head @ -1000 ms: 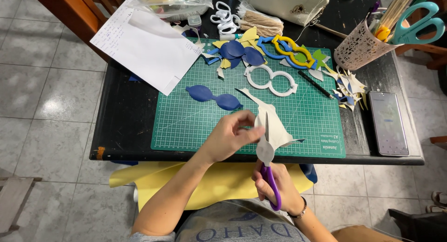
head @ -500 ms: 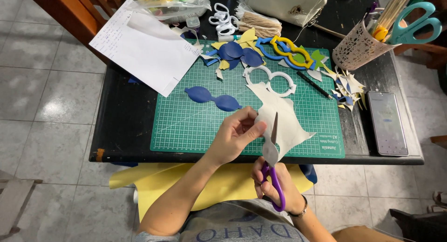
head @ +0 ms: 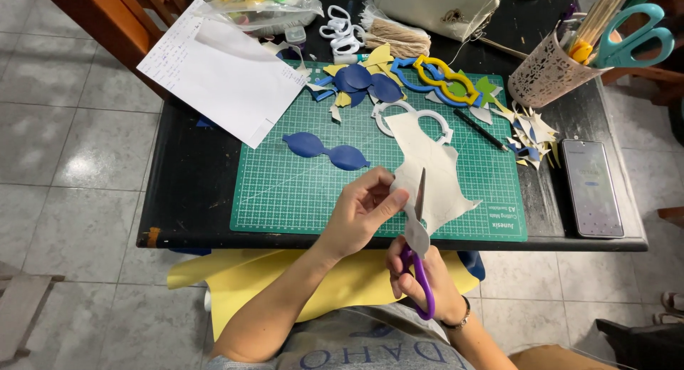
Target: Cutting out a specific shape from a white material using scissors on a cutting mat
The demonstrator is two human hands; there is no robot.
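White foam sheet [head: 434, 174] pinched in left hand [head: 360, 213], right hand [head: 420, 281] gripping purple scissors [head: 417, 259]; patterned cup [head: 545, 74] holds teal scissors [head: 630, 35].

Bare cutting mat [head: 285, 192] beside blue cutout [head: 326, 150]

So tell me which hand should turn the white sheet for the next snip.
Left, probably. The left hand already pinches the white sheet at its edge beside the blades, while the right hand is occupied gripping the purple-handled scissors.
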